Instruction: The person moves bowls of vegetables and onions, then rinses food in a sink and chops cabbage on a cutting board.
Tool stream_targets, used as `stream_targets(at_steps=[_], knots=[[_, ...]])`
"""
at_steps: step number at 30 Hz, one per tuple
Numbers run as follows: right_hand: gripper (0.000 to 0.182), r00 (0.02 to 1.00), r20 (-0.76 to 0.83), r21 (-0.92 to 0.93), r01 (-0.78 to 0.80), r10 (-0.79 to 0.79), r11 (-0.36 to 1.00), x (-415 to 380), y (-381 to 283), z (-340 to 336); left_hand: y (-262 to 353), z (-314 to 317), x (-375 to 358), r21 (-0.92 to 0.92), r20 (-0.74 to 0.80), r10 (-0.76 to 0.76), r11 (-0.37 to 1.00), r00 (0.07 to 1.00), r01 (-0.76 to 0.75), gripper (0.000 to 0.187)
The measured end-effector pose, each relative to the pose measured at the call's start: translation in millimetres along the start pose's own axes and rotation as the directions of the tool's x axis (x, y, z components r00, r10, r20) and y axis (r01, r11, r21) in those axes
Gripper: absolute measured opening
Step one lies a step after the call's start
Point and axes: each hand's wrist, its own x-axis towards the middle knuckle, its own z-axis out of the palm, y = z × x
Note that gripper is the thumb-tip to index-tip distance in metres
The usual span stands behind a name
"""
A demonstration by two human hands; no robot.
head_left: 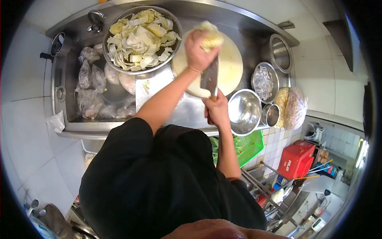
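My left hand (201, 53) is closed over a piece of pale yellow-green napa cabbage (211, 39) at the far part of a round cutting board (230, 67). My right hand (217, 110) grips the wooden handle of a cleaver (211, 77). The blade points away from me across the board, its tip end close under my left hand and the cabbage. Both the cabbage and my left fingers are slightly blurred. Left of the board, a large steel bowl (106, 47) holds a heap of cut cabbage leaves (141, 40).
Bagged food (91, 75) fills the sink (71, 125) at left, below a faucet (95, 20). On the right stand steel bowls (242, 109), one with greyish pieces (263, 83), and filled plastic bags (294, 107). A green crate (252, 147) sits below the counter edge.
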Motion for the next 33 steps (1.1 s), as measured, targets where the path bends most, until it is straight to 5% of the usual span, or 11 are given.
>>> stream_targets(at_steps=[5, 7, 9, 12, 16, 23, 26, 30, 33], knots=[[0.026, 0.977, 0.174, 0.006, 0.125, -0.124, 0.992, 33.8, -28.6, 48.6, -60.8, -68.8, 66.8, 0.253, -0.151, 0.212, 0.952, 0.965, -0.170, 0.064], [0.029, 0.989, 0.130, -0.001, 0.073, -0.072, 0.997, 33.6, -34.8, 44.8, -80.2, -106.9, 74.1, 0.425, 0.100, -0.191, 0.896, 0.976, 0.132, 0.070], [0.030, 0.993, 0.064, 0.007, 0.099, -0.099, 0.995, 40.0, -23.1, 42.6, -98.8, -127.7, 76.8, 0.864, 0.332, -0.525, 0.502, 0.783, -0.030, 0.086], [0.027, 0.995, -0.038, 0.044, 0.089, -0.087, 0.995, 39.9, 1.0, 12.4, -94.1, -138.2, 72.0, 0.888, 0.454, -0.737, 0.423, 0.501, -0.182, 0.097], [0.016, 0.986, -0.163, 0.111, 0.043, -0.025, 0.993, 23.7, 30.9, -20.5, -96.9, -136.9, 59.6, 0.897, 0.440, -0.776, 0.359, 0.452, -0.257, 0.092], [0.017, 0.969, -0.228, 0.101, -0.070, 0.092, 0.992, 1.8, 71.1, -35.6, -162.9, -152.1, 52.0, 0.802, 0.557, -0.728, 0.596, 0.399, -0.032, 0.079], [0.019, 0.970, -0.235, 0.067, -0.045, 0.060, 0.997, 2.8, 79.3, -39.1, -165.9, -152.0, 64.6, 0.780, 0.615, -0.634, 0.575, 0.470, -0.245, 0.069], [0.029, 0.970, -0.239, 0.061, -0.029, 0.043, 0.998, -2.4, 78.3, -47.9, -105.2, -158.8, 108.8, 0.769, 0.569, -0.678, 0.639, 0.465, -0.009, 0.059], [0.029, 0.967, -0.253, 0.064, -0.023, 0.039, 0.998, -3.8, 83.5, -58.7, -115.9, -170.2, 131.8, 0.737, 0.538, -0.575, 0.676, 0.616, -0.011, 0.057]])
